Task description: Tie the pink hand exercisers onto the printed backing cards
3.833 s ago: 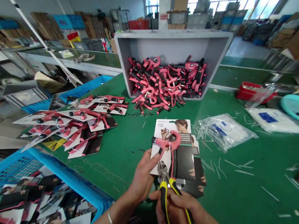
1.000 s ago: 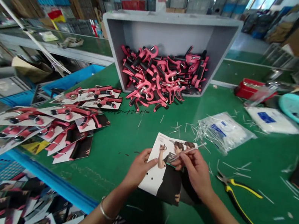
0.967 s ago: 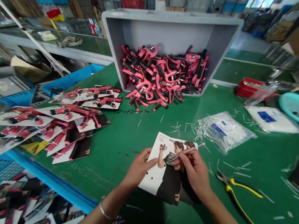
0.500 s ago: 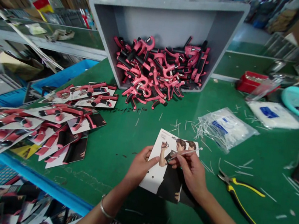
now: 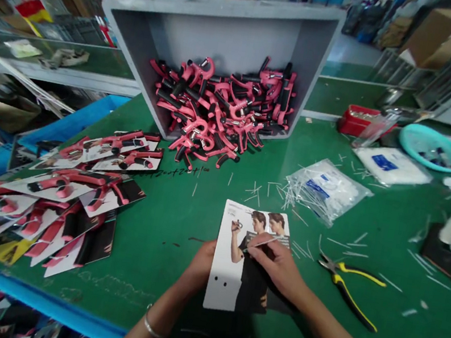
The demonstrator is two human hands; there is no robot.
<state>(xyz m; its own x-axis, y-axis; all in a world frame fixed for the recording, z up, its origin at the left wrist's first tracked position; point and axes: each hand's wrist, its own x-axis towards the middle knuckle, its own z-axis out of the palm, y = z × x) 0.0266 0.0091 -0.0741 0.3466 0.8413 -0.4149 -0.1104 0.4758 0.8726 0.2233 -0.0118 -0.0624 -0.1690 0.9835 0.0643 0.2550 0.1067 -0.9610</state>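
The grey crate (image 5: 229, 43) lies tipped on its side, pink-and-black hand grippers (image 5: 227, 106) spilling from its mouth. Right of the crate are a red box (image 5: 351, 126) of small pieces, a teal basin (image 5: 414, 137) holding dark parts and a clear bag (image 5: 328, 192) of white strips. In front of it, on the green bench (image 5: 166, 211), the left hand's (image 5: 201, 260) grip holds a printed card (image 5: 231, 262) by its edge; the right hand's (image 5: 274, 261) grip pinches a thin strip (image 5: 267, 241) over the card. Shelving and cartons stand behind the crate.
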